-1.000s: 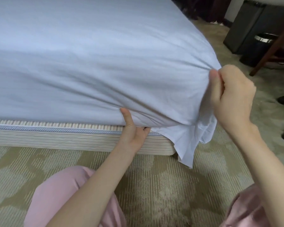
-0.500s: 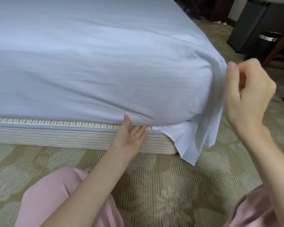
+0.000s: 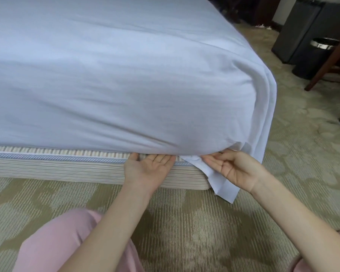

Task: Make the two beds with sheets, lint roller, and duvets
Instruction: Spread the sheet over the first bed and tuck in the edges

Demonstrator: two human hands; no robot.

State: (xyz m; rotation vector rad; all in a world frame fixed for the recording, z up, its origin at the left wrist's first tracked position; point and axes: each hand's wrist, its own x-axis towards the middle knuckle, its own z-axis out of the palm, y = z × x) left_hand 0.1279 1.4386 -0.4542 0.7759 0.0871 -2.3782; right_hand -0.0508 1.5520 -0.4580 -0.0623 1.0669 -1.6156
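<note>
The loose sheet flap (image 3: 222,191) hangs down at the corner of the bed base (image 3: 57,169), touching the nearer, loosely open right hand (image 3: 238,169); the flat-fingered left hand (image 3: 145,169) tucks beside.

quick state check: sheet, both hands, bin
sheet, spread flat, side tucked in above the bed base, corner flap hanging loose
left hand, palm up, fingertips under the tucked edge
right hand, palm up, fingers relaxed, touching the hanging flap
bin, upright
</note>
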